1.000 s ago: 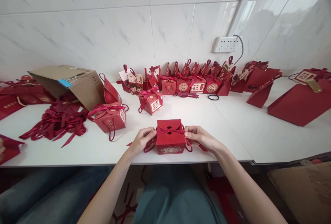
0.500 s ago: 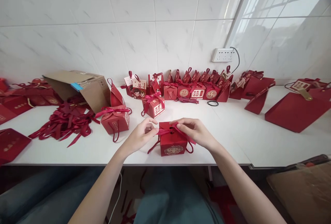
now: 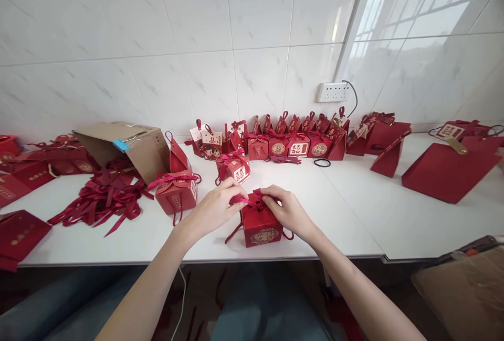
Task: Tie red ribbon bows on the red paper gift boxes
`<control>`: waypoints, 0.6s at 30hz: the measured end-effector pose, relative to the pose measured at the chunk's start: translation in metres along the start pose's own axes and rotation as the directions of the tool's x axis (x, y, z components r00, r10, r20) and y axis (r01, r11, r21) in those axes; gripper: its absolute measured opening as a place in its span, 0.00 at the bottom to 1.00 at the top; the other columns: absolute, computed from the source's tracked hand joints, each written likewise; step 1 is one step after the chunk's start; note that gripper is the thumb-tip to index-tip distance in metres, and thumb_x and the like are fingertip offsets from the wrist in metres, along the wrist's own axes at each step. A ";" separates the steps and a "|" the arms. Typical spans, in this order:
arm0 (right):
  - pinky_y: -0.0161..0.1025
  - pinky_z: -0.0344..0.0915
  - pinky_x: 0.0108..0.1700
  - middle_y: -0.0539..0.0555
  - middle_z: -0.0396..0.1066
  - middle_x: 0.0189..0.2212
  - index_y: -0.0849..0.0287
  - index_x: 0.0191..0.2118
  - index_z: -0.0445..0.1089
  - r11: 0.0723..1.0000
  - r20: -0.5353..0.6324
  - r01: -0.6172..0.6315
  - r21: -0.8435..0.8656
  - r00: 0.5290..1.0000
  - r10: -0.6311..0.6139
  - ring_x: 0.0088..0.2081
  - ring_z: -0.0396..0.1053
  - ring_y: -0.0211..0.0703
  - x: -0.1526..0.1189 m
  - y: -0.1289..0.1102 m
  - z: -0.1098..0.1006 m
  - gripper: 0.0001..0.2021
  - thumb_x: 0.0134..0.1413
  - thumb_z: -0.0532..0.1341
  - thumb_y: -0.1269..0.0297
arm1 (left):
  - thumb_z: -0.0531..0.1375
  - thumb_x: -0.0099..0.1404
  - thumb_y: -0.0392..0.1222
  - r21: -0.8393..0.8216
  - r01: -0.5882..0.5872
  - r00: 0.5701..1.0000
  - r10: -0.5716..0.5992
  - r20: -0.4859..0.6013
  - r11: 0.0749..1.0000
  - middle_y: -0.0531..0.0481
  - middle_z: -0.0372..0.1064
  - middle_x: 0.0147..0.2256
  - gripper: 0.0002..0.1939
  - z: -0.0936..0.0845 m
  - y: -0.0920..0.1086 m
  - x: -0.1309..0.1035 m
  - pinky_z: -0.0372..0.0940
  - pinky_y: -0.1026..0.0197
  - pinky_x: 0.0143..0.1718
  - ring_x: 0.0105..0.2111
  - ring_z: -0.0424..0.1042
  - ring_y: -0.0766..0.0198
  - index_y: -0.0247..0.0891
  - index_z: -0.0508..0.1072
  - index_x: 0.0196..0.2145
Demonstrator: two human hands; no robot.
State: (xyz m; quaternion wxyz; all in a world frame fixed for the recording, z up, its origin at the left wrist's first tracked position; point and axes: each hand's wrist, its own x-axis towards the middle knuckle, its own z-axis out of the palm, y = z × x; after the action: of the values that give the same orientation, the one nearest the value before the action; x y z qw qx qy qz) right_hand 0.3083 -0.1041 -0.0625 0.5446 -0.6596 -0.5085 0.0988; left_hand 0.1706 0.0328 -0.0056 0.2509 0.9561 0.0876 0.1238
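Note:
A small red gift box (image 3: 263, 229) with a gold round print on its front stands near the table's front edge. Across its top runs a red ribbon (image 3: 255, 203), crossed over the middle of the lid. My left hand (image 3: 224, 202) pinches the ribbon at the box's left side. On the right, my right hand (image 3: 285, 207) is closed on the ribbon above the lid, its fingertips partly hidden. Dark red cord handles (image 3: 234, 231) hang at both sides of the box. Just behind it sits another box with a tied bow (image 3: 235, 166).
A pile of loose red ribbons (image 3: 104, 194) lies left, before an open cardboard carton (image 3: 129, 144). A bowed red box (image 3: 176, 194) stands nearer. Finished-looking boxes (image 3: 278, 146) line the wall beside a black ring (image 3: 322, 163). Larger red bags (image 3: 449, 173) stand right.
My hands have drawn closer together over the lid, the left moving right. The ribbon ends now cross at the middle. The camera view has tilted slightly upward.

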 end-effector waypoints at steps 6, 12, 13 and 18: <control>0.41 0.65 0.43 0.56 0.71 0.36 0.59 0.38 0.72 0.998 -0.030 0.000 -0.067 1.000 -0.002 0.38 0.70 0.44 0.001 -0.004 0.004 0.12 0.56 0.51 0.72 | 0.51 0.62 0.37 0.094 -0.038 0.996 0.031 0.081 0.995 0.49 0.65 0.39 0.11 -0.007 0.008 0.005 0.60 0.59 0.39 0.37 0.68 0.59 0.40 0.74 0.32; 0.41 0.65 0.41 0.57 0.70 0.35 0.60 0.39 0.72 0.984 -0.005 0.008 -0.177 1.000 -0.009 0.37 0.70 0.44 0.002 -0.012 0.009 0.13 0.56 0.51 0.74 | 0.50 0.62 0.37 0.179 -0.048 0.994 0.030 0.101 0.983 0.50 0.65 0.40 0.11 -0.011 0.015 0.007 0.59 0.60 0.38 0.38 0.67 0.59 0.42 0.72 0.37; 0.40 0.65 0.40 0.57 0.69 0.34 0.60 0.39 0.72 0.981 -0.003 0.012 -0.192 1.000 -0.013 0.36 0.69 0.44 0.002 -0.012 0.010 0.13 0.56 0.50 0.74 | 0.50 0.62 0.37 0.178 -0.053 0.995 0.037 0.089 0.983 0.50 0.65 0.40 0.11 -0.012 0.017 0.007 0.59 0.60 0.38 0.37 0.67 0.59 0.42 0.71 0.38; 0.39 0.64 0.40 0.55 0.69 0.34 0.57 0.37 0.71 0.981 -0.002 0.025 -0.195 1.000 -0.026 0.36 0.69 0.43 0.002 -0.009 0.012 0.13 0.55 0.50 0.75 | 0.52 0.58 0.34 0.209 -0.099 0.992 0.079 0.101 0.973 0.52 0.65 0.35 0.07 -0.015 0.020 0.007 0.56 0.62 0.29 0.30 0.64 0.62 0.41 0.68 0.31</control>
State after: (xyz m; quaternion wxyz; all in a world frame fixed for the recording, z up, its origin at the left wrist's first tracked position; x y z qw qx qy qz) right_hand 0.2959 -0.0964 -0.0595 0.4799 -0.7034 -0.5228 0.0400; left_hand 0.1754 0.0240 0.0189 0.1446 0.9851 0.0460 0.0809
